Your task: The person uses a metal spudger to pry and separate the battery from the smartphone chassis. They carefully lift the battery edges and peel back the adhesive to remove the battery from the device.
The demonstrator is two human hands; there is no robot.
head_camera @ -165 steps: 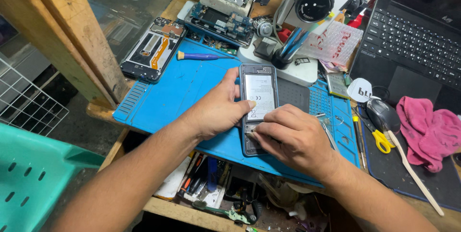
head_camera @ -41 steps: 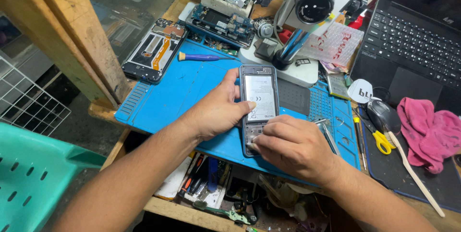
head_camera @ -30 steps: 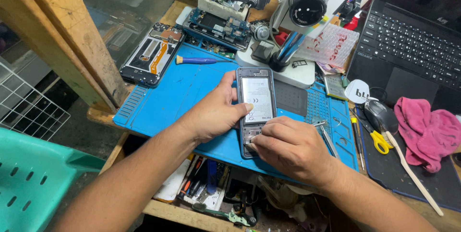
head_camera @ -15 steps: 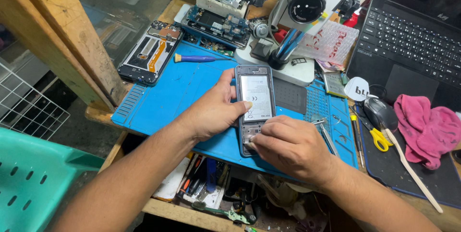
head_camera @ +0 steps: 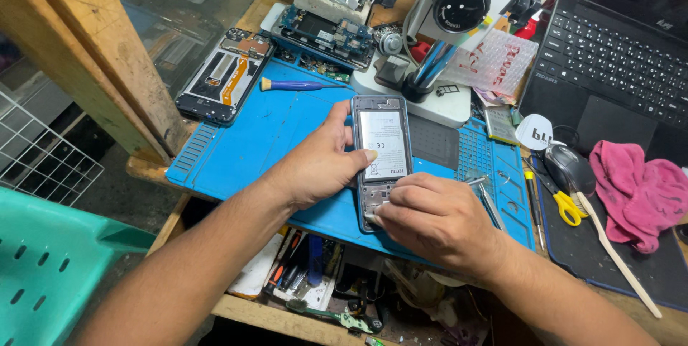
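Hands (head_camera: 322,163) unmoved on opened phone (head_camera: 383,152), blue mat (head_camera: 272,131), cluttered wooden bench (head_camera: 258,9)

The work mat (head_camera: 272,138) is bright blue, with a dark grey square patch near its middle. The opened phone (head_camera: 382,152) has a grey frame around a white battery label (dark print on it). The screwdriver (head_camera: 294,85) is blue with a yellowish tip. The second opened phone (head_camera: 223,77) is black inside with an orange ribbon strip. The cloth (head_camera: 641,192) is pink. The scissors (head_camera: 566,206) have yellow handles. The laptop (head_camera: 616,59) is black, the plastic chair (head_camera: 50,267) teal with dark slots.
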